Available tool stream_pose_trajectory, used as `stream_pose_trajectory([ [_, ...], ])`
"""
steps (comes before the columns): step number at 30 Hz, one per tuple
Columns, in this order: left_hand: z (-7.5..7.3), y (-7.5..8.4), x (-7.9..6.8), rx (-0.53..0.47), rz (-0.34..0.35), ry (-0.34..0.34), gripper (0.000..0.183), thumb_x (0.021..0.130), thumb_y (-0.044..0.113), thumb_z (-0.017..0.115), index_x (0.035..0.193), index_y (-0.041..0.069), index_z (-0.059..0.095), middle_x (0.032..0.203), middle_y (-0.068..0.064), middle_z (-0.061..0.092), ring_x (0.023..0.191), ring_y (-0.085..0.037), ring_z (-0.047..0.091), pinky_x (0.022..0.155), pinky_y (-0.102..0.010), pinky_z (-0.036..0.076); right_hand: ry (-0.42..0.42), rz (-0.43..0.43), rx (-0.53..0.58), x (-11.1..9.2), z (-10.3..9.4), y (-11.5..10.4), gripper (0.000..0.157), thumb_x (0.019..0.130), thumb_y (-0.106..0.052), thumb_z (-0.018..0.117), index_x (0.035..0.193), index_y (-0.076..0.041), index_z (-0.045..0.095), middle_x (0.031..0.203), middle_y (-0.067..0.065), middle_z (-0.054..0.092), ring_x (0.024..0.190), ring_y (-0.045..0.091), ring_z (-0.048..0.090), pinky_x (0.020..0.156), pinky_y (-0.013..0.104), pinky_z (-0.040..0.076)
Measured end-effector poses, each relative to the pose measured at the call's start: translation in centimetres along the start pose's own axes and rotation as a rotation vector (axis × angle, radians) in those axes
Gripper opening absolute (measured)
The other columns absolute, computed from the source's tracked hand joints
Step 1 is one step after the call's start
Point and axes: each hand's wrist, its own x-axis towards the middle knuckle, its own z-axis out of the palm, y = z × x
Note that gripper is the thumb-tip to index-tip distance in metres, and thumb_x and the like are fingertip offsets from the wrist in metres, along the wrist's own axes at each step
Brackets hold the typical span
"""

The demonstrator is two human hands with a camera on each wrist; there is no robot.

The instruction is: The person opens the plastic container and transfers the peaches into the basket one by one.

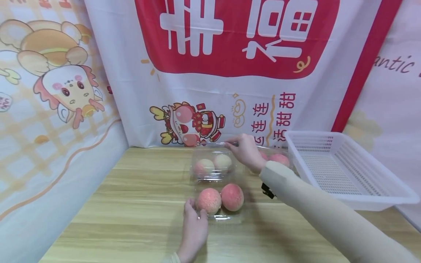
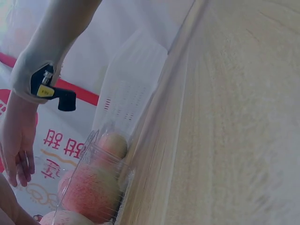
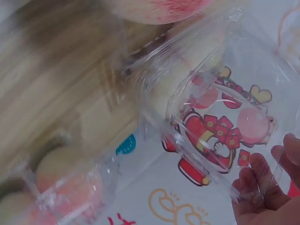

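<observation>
A clear plastic clamshell box (image 1: 227,220) with two pink peaches (image 1: 232,197) stands on the table, its lid (image 1: 210,148) raised at the back. My right hand (image 1: 246,151) pinches the lid's upper edge; in the right wrist view, thumb and fingers (image 3: 267,183) meet on the clear plastic. At the box's near left corner my left hand (image 1: 195,230) holds the rim, thumb beside a peach (image 1: 209,201). Two paler peaches (image 1: 223,162) show through the raised lid; whether they have their own box I cannot tell. The left wrist view catches only part of the left hand (image 2: 9,201).
Behind the right forearm, more peaches (image 1: 279,160) sit in clear plastic near the back edge. A white slotted basket (image 1: 365,199) stands at the right. Printed cloths (image 1: 138,109) hang at the back and sides of the wooden table (image 1: 131,208).
</observation>
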Motion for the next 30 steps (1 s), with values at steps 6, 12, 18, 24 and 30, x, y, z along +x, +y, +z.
stream_pose_trajectory([
  [6,0.1,0.2,-0.3,0.003,-0.003,-0.011,0.063,0.093,-0.007,0.049,0.145,-0.018,0.015,0.145,-0.043,0.023,0.135,-0.054,0.026,0.11,-0.06,0.024,0.003,0.178,0.105,0.9,0.1,0.7,0.016,0.09,-0.021,0.073,0.102,-0.012,0.078,0.1,0.006,0.074,0.066,0.016,0.065,0.047,0.026,0.047],
  [12,0.0,0.2,-0.5,-0.016,-0.015,-0.02,0.066,0.093,-0.007,0.05,0.147,-0.015,0.014,0.148,-0.04,0.023,0.135,-0.052,0.026,0.11,-0.059,0.025,-0.031,0.148,0.089,1.3,0.1,1.5,0.019,0.091,-0.024,0.072,0.104,-0.011,0.077,0.1,0.005,0.074,0.077,0.014,0.068,0.059,0.028,0.054],
  [18,-0.2,0.2,-0.5,-0.045,-0.021,-0.013,0.064,0.092,-0.009,0.049,0.147,-0.015,0.016,0.148,-0.038,0.024,0.135,-0.051,0.028,0.11,-0.058,0.027,-0.063,0.103,0.084,1.2,0.1,1.9,0.014,0.092,-0.019,0.071,0.099,-0.008,0.077,0.091,0.004,0.074,0.078,0.016,0.067,0.068,0.03,0.057],
  [24,-0.2,0.2,-0.6,-0.046,-0.013,-0.009,0.064,0.092,-0.009,0.05,0.146,-0.017,0.017,0.147,-0.04,0.025,0.135,-0.052,0.028,0.109,-0.059,0.028,-0.071,0.111,0.072,1.2,0.3,1.9,0.014,0.092,-0.016,0.071,0.1,-0.006,0.076,0.094,0.005,0.074,0.084,0.017,0.068,0.077,0.034,0.058],
  [30,-0.1,0.2,-0.8,-0.03,-0.016,-0.007,0.066,0.091,-0.009,0.052,0.146,-0.017,0.016,0.146,-0.04,0.027,0.134,-0.052,0.029,0.109,-0.059,0.028,-0.074,0.111,0.042,1.1,0.3,2.1,0.016,0.093,-0.019,0.069,0.103,-0.007,0.075,0.1,0.004,0.073,0.094,0.019,0.067,0.086,0.039,0.056],
])
